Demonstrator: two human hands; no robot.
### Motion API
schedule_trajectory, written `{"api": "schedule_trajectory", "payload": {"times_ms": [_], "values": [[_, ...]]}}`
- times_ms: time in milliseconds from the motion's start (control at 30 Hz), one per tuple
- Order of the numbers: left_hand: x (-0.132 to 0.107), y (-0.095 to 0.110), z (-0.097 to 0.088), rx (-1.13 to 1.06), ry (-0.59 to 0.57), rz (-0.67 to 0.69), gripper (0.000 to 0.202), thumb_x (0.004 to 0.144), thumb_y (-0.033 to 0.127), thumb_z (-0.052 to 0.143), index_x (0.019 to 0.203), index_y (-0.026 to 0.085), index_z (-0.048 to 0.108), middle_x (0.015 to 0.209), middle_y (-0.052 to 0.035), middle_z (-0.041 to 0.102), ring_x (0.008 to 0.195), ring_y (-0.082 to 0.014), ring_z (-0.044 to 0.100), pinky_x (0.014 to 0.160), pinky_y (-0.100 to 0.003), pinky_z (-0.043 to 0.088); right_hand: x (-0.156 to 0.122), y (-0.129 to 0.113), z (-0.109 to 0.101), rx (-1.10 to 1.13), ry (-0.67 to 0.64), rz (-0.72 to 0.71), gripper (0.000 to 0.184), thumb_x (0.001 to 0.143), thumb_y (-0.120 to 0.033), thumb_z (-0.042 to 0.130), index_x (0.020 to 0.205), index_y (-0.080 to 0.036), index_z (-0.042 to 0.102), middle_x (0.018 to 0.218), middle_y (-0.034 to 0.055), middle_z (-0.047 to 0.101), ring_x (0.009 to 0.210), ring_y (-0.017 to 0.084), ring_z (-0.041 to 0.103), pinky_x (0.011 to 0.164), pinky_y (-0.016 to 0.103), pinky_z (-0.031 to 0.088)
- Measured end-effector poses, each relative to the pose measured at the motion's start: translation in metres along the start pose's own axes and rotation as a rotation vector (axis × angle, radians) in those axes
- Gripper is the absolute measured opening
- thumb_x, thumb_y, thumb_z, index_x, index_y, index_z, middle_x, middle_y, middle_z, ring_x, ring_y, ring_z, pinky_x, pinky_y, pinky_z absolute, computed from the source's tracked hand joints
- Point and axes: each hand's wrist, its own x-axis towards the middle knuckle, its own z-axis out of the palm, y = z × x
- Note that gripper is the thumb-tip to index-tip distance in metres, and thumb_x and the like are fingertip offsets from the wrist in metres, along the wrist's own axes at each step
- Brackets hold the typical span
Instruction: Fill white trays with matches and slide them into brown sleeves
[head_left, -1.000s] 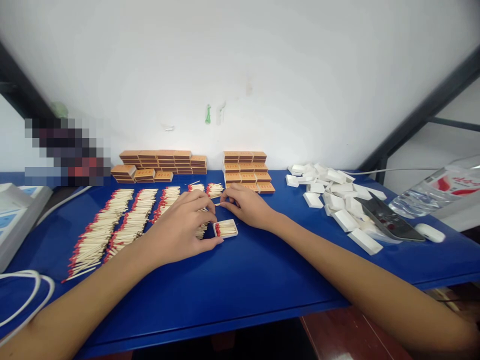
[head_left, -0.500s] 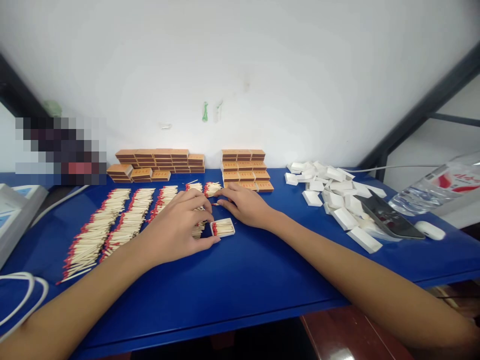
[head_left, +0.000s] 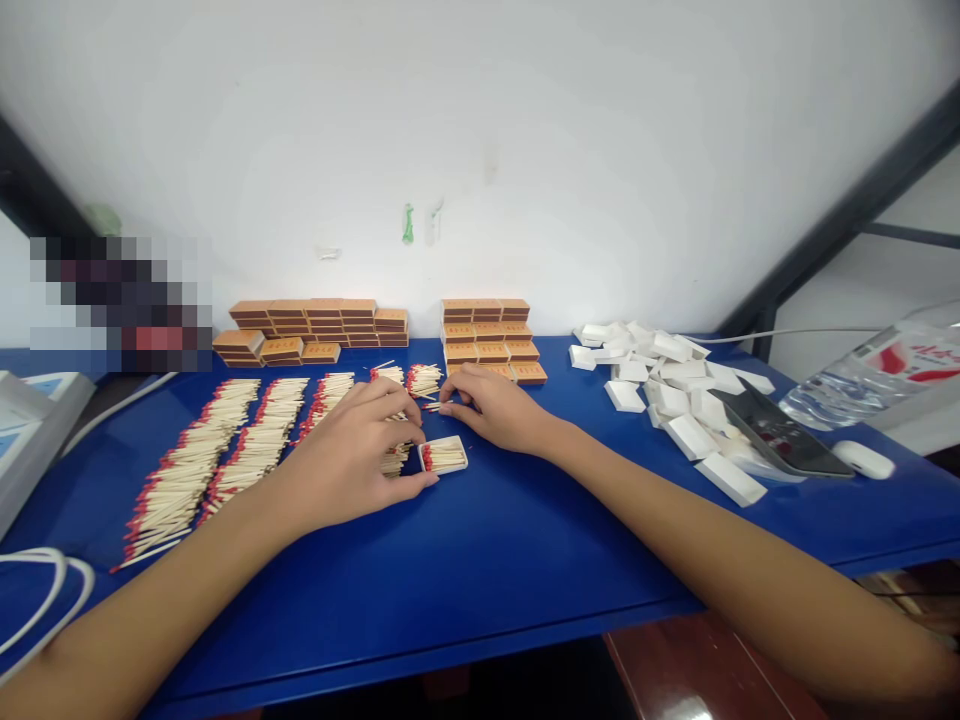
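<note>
A small white matchbox tray [head_left: 459, 447], with red-tipped matches [head_left: 444, 459] lying in its lower part, rests on the blue table. My left hand [head_left: 360, 445] curves around the tray's left end, thumb at its near edge and fingers at its far left corner. Just beyond the tray, my right hand [head_left: 491, 408] pinches a match or a few matches [head_left: 432, 406] between thumb and forefinger; how many is hidden. Loose matches [head_left: 424, 379] lie in a bunch beside those fingertips. Rows of matches [head_left: 171, 475] spread to the left, partly covered by my left hand and forearm.
Orange-brown matchboxes [head_left: 307, 322] are stacked by the wall, with a second stack [head_left: 491, 330] behind my right hand. White trays [head_left: 686, 400] lie heaped at the right, near a dark phone [head_left: 787, 435], a white case [head_left: 864, 459] and a water bottle [head_left: 862, 375]. White cables [head_left: 82, 585] lie at the left.
My right fingertips have shifted slightly and still pinch near the loose matches. My left hand stays at the tray, and the view has tilted a little.
</note>
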Motion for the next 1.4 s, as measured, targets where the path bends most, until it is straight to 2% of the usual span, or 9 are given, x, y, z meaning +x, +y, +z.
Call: {"api": "schedule_trajectory", "payload": {"times_ms": [133, 267, 400, 600, 800, 900, 1100, 1267, 1400], "values": [[0.000, 0.000, 0.000, 0.001, 0.001, -0.005, 0.020, 0.092, 0.042, 0.083, 0.096, 0.023, 0.081, 0.108, -0.0075, 0.074, 0.112, -0.0299, 0.065, 0.104, -0.050, 0.053, 0.002, -0.002, 0.000, -0.006, -0.053, 0.065, 0.009, 0.106, -0.020, 0.069, 0.097, -0.018, 0.067, 0.093, 0.0031, 0.061, 0.086, 0.019, 0.056, 0.078, 0.030, 0.041], [0.000, 0.000, -0.001, 0.013, -0.006, 0.000, 0.022, 0.093, 0.045, 0.082, 0.096, 0.022, 0.081, 0.108, -0.0079, 0.074, 0.112, -0.0301, 0.065, 0.101, -0.049, 0.053, 0.002, -0.006, 0.000, -0.041, -0.082, 0.131, 0.011, 0.108, -0.023, 0.067, 0.098, -0.018, 0.066, 0.102, 0.0058, 0.063, 0.090, 0.020, 0.058, 0.079, 0.031, 0.041], [0.000, -0.001, -0.001, 0.029, 0.001, 0.004, 0.023, 0.094, 0.045, 0.081, 0.096, 0.023, 0.081, 0.110, -0.0079, 0.074, 0.114, -0.0296, 0.064, 0.101, -0.048, 0.053, 0.000, -0.005, -0.001, -0.055, -0.092, 0.125, 0.011, 0.108, -0.023, 0.067, 0.099, -0.019, 0.064, 0.106, 0.0070, 0.065, 0.093, 0.021, 0.060, 0.080, 0.031, 0.041], [0.000, -0.001, -0.001, 0.031, -0.015, -0.013, 0.022, 0.094, 0.044, 0.082, 0.096, 0.022, 0.080, 0.111, -0.0078, 0.074, 0.113, -0.0293, 0.064, 0.102, -0.049, 0.052, -0.001, -0.003, 0.000, -0.053, -0.078, 0.091, 0.009, 0.107, -0.024, 0.069, 0.103, -0.020, 0.062, 0.104, 0.0049, 0.065, 0.091, 0.020, 0.058, 0.079, 0.031, 0.042], [0.000, -0.001, -0.001, 0.019, -0.007, 0.000, 0.021, 0.095, 0.044, 0.079, 0.096, 0.023, 0.081, 0.110, -0.0081, 0.075, 0.111, -0.0290, 0.064, 0.101, -0.049, 0.053, 0.000, -0.005, -0.001, -0.087, -0.118, 0.137, 0.013, 0.108, -0.022, 0.066, 0.096, -0.020, 0.063, 0.105, 0.0074, 0.067, 0.090, 0.021, 0.061, 0.077, 0.031, 0.042], [0.000, -0.001, -0.001, 0.020, -0.002, 0.001, 0.021, 0.095, 0.044, 0.079, 0.096, 0.023, 0.081, 0.110, -0.0078, 0.075, 0.112, -0.0291, 0.064, 0.100, -0.049, 0.053, -0.001, -0.009, -0.007, -0.079, -0.125, 0.154, 0.013, 0.109, -0.021, 0.065, 0.096, -0.020, 0.062, 0.105, 0.0076, 0.067, 0.091, 0.021, 0.062, 0.077, 0.032, 0.042], [0.001, -0.001, -0.002, 0.045, 0.010, -0.021, 0.020, 0.094, 0.043, 0.080, 0.096, 0.023, 0.081, 0.106, -0.0072, 0.074, 0.109, -0.0287, 0.063, 0.097, -0.047, 0.052, -0.017, -0.031, -0.027, 0.056, -0.117, 0.035, 0.015, 0.110, -0.025, 0.061, 0.095, -0.022, 0.061, 0.099, 0.0045, 0.066, 0.088, 0.020, 0.059, 0.077, 0.033, 0.044], [0.000, 0.000, -0.002, 0.035, -0.003, -0.033, 0.020, 0.093, 0.043, 0.081, 0.094, 0.023, 0.080, 0.106, -0.0071, 0.074, 0.109, -0.0286, 0.063, 0.097, -0.047, 0.052, -0.029, -0.038, -0.026, 0.103, -0.198, -0.002, 0.011, 0.109, -0.026, 0.062, 0.098, -0.022, 0.062, 0.103, 0.0048, 0.067, 0.085, 0.019, 0.060, 0.074, 0.032, 0.044], [-0.001, -0.002, 0.000, 0.024, 0.003, -0.018, 0.021, 0.093, 0.044, 0.082, 0.097, 0.024, 0.081, 0.110, -0.0071, 0.074, 0.112, -0.0291, 0.064, 0.101, -0.049, 0.052, -0.023, -0.027, -0.019, 0.068, -0.067, -0.043, 0.012, 0.113, -0.025, 0.054, 0.113, -0.022, 0.066, 0.107, 0.0064, 0.067, 0.093, 0.021, 0.061, 0.082, 0.034, 0.047]]}}
